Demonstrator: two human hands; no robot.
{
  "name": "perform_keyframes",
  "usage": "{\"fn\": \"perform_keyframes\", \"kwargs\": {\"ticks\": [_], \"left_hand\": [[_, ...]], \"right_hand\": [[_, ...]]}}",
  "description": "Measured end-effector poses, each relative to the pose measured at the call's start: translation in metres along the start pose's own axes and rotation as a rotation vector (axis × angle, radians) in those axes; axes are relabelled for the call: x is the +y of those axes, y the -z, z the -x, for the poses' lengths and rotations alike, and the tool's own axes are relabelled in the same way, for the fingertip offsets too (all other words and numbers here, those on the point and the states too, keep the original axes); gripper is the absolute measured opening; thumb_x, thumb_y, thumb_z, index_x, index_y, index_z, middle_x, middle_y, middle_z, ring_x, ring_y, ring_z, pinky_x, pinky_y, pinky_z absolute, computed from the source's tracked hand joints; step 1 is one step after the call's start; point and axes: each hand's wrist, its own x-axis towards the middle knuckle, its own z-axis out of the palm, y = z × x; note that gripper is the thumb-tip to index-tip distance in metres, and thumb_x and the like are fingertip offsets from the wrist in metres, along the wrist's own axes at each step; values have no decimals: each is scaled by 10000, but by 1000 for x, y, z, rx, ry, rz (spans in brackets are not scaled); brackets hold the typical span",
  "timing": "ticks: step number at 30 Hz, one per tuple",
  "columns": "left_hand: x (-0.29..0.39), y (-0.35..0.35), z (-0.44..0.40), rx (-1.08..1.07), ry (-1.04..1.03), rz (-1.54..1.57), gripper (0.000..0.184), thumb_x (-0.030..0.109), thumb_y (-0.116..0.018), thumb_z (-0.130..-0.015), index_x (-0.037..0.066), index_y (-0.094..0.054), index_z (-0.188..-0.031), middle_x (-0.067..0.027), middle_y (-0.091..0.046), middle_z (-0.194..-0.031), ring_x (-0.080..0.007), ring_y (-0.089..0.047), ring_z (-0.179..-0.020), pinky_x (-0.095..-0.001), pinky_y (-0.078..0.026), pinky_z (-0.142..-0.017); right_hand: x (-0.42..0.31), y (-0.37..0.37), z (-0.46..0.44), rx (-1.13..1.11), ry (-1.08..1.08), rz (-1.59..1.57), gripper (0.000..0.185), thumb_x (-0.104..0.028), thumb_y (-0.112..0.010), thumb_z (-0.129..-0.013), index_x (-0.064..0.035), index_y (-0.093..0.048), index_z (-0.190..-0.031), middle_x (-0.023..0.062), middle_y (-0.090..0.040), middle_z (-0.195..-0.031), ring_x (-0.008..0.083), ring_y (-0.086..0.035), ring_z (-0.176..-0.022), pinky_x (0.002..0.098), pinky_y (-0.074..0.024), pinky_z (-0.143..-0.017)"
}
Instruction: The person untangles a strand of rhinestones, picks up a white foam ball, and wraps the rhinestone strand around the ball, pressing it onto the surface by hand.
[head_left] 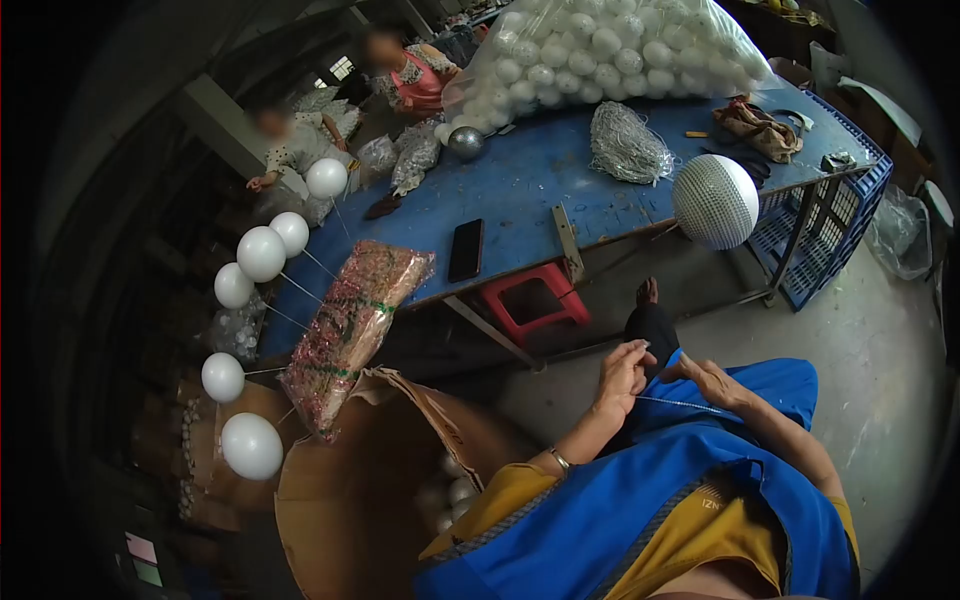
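My left hand [622,378], a bracelet at its wrist, is above my lap with its fingertips pinched together. A thin silvery strand [680,403] runs from it to the right across my blue apron [650,470]. Close beside it, my right hand [715,384] has its fingers curled in; what they hold, if anything, is hidden. Beyond my hands is a dark trouser leg [652,328] with a bare foot. A ball partly covered in small silver mirror tiles [715,202] stands out from the table edge, its right side plain white.
On the blue table [530,195] lie a silver strand bundle [630,145], a phone [466,250] and a large bag of white balls [600,55]. White balls on sticks [262,253] poke from a wrapped bundle [350,330] above a cardboard box [330,500]. A red stool [535,300] stands below. Two people sit beyond.
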Motion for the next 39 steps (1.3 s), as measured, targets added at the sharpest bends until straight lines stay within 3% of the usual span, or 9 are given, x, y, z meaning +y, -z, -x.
{"fn": "perform_keyframes", "kwargs": {"ticks": [3, 6, 10, 11, 18, 22, 27, 32, 39], "left_hand": [[-3, -25, 36, -85, -84, -99, 131, 133, -516, -918, 45, -550, -1009, -7, -567, -684, -21, -360, -384, -174, -240, -330], [-4, -39, 38, -355, -88, -346, 121, 101, -511, -914, 32, -570, -993, 1, -563, -691, -21, -401, -470, -182, -305, -419], [-14, -49, 31, -712, -24, -635, 150, 83, -526, -885, -8, -605, -975, -6, -555, -714, -56, -482, -652, -201, -384, -615], [-5, -56, 35, -815, 47, -745, 159, 82, -531, -879, -16, -607, -980, -6, -550, -720, -60, -490, -678, -200, -389, -642], [19, -57, 52, -801, 140, -783, 203, 95, -524, -890, -11, -593, -1049, 19, -518, -737, -42, -452, -673, -188, -369, -618], [42, -50, 53, -894, 180, -615, 258, 80, -534, -874, -3, -551, -1118, 2, -519, -653, -35, -444, -600, -175, -340, -548], [84, -67, 75, -906, 220, -503, 282, 40, -556, -814, 0, -546, -1093, -14, -524, -624, -47, -424, -536, -187, -317, -502], [115, -76, 102, -943, -53, -223, 275, -4, -541, -776, -37, -518, -1048, -9, -478, -570, -71, -382, -458, -211, -316, -458], [147, -47, 82, -594, -497, 122, 247, -23, -468, -787, -45, -496, -1031, -8, -382, -536, -75, -350, -399, -238, -270, -363]], "right_hand": [[19, -37, -28, 47, -31, -1002, 615, -573, -324, -934, -10, -567, -981, 100, -599, -951, 208, -558, -910, 346, -445, -853], [-5, -25, -12, 57, -180, -1190, 571, -566, -385, -916, -28, -576, -926, 73, -601, -854, 174, -557, -744, 310, -473, -734], [41, -13, -4, 114, -140, -1187, 289, -295, -460, -948, -28, -557, -896, 78, -585, -830, 163, -573, -779, 274, -475, -730], [15, -10, 3, 248, -283, -1190, 170, -172, -479, -925, -25, -544, -870, 42, -528, -700, 135, -512, -594, 225, -441, -588], [68, 8, 69, 509, -269, -1709, 162, -151, -470, -934, -52, -516, -814, -58, -346, -555, 63, -299, -459, 224, -306, -469], [74, 19, 127, 691, 51, -1968, 170, -175, -469, -945, -69, -530, -826, -82, -316, -527, 46, -296, -452, 210, -329, -490], [114, 36, 182, 996, 156, -1873, 167, -151, -435, -963, -56, -522, -856, -70, -326, -555, 36, -299, -459, 199, -319, -481], [157, 75, 231, 1102, 265, -1851, 177, -126, -406, -971, -64, -500, -835, -57, -309, -549, 47, -282, -452, 202, -284, -460], [257, 121, 335, 1384, 349, -1732, 254, -97, -387, -970, -101, -397, -716, -45, -279, -536, 65, -252, -442, 224, -231, -434]]}}
